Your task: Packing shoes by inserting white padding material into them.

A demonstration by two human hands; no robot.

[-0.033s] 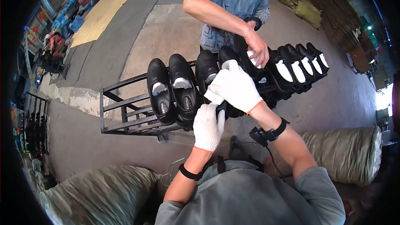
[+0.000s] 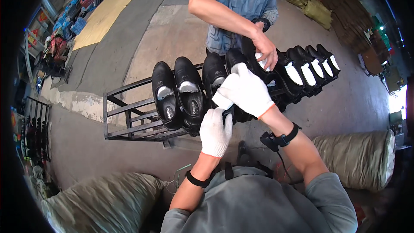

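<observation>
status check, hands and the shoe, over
Both hands gloved: left hand and right hand on a black shoe. Co-worker's hand close on the next shoe.

Black shoes on metal rack

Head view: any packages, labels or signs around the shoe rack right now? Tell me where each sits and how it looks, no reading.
Insole labels: pale print inside the two black shoes at the rack's left end.
Colourful packages: stacked far left along the wall, blue, red and white.
Stuffed sacks: olive-grey, lower right and lower left on the floor.
Screens: none visible.
</observation>
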